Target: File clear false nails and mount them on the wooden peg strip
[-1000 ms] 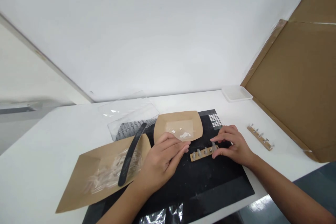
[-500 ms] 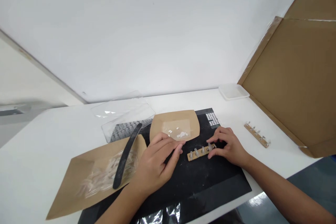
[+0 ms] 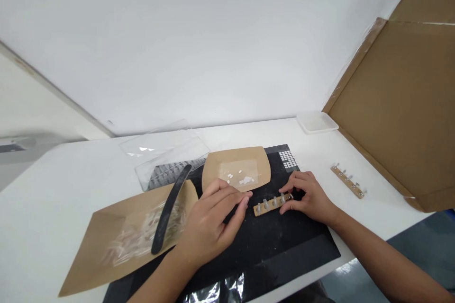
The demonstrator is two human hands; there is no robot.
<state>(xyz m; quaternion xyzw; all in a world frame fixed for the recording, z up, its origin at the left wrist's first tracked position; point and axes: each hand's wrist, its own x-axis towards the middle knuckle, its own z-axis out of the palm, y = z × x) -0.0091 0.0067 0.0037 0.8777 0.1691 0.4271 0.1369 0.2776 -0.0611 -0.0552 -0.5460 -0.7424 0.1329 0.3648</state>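
Observation:
My right hand [image 3: 307, 197] grips the right end of a narrow wooden strip [image 3: 272, 205] set with a row of metal posts and translucent caps, on the black mat. My left hand [image 3: 209, 221] rests at the front edge of a small kraft paper tray [image 3: 236, 161] holding tiny white pieces [image 3: 241, 180]. Its thumb and forefinger come close together, and anything between them is too small to tell. A larger kraft tray [image 3: 95, 241] of clear slivers lies to the left, under a curved black nail file [image 3: 169, 209].
A black mat [image 3: 270, 258] lies on the white table [image 3: 313, 149]. Behind stand a clear plastic case [image 3: 163, 149] and a white tray [image 3: 316, 122]. A second post-studded strip [image 3: 348, 181] lies right of the mat, before a large cardboard sheet [image 3: 391, 109].
The whole scene has shifted slightly left and up in view. My right hand stays on the strip, and my left hand stays at the small tray.

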